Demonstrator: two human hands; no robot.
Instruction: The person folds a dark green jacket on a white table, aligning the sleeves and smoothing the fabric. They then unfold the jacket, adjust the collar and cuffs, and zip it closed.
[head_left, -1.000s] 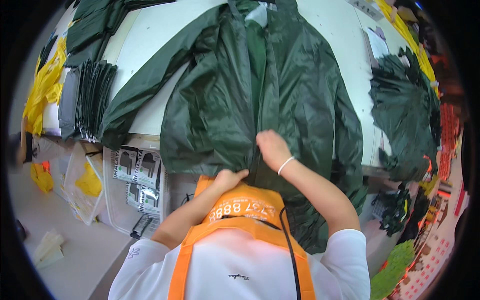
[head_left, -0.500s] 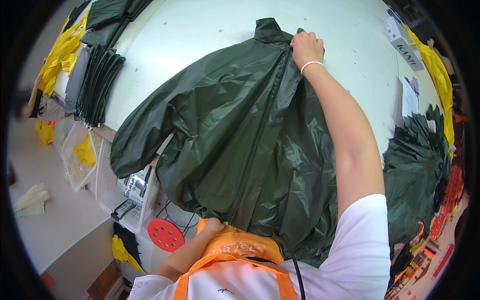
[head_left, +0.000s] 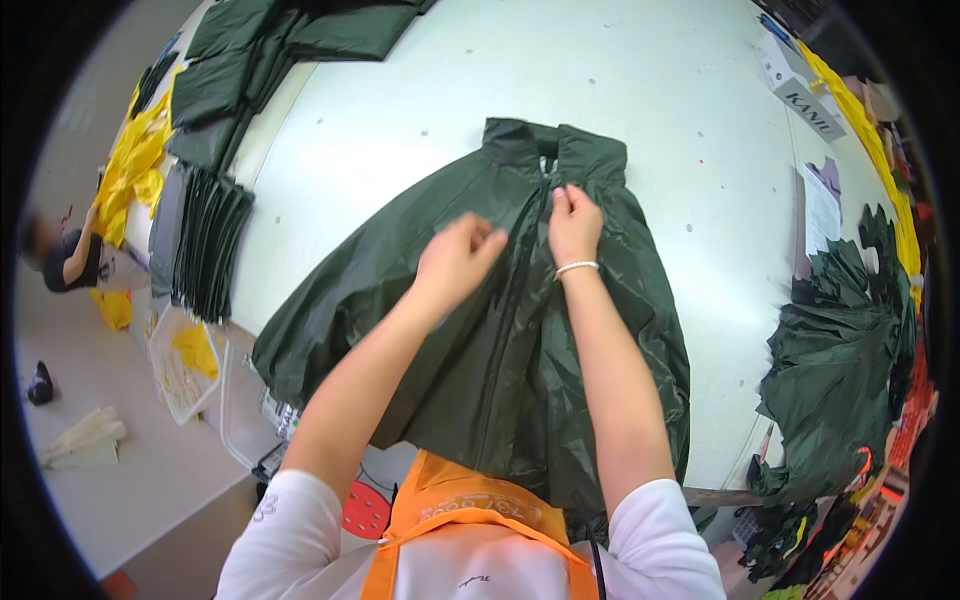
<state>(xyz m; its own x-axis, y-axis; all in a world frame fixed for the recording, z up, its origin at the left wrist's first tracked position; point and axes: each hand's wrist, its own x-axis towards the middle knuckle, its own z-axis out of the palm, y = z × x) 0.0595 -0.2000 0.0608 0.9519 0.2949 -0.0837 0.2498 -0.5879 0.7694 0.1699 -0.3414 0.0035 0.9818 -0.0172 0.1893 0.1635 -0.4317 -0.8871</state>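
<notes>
A dark green, shiny raincoat [head_left: 440, 330] lies front up on the pale table, its collar [head_left: 600, 152] pointing away from me and its hem at my apron. The front zip runs down its middle. Just below the collar, my right hand [head_left: 576, 228], with a white bracelet at the wrist, pinches the coat's front edge by the top of the zip. My left hand [head_left: 455, 262] is over the coat's left front panel, fingers curled and smeared by motion. Whether it grips any fabric cannot be made out.
Folded dark green garments [head_left: 215, 110] and an upright stack [head_left: 212, 245] line the table's left side. Right of the coat are a dark green fabric heap [head_left: 835, 350] and a white box [head_left: 795, 85]. A person [head_left: 80, 250] handles yellow fabric [head_left: 140, 170] at far left.
The coat has been drawn toward me and its collar straightened. My right hand came down from the collar's right side to the zip top; my left hand rose from the hem onto the coat.
</notes>
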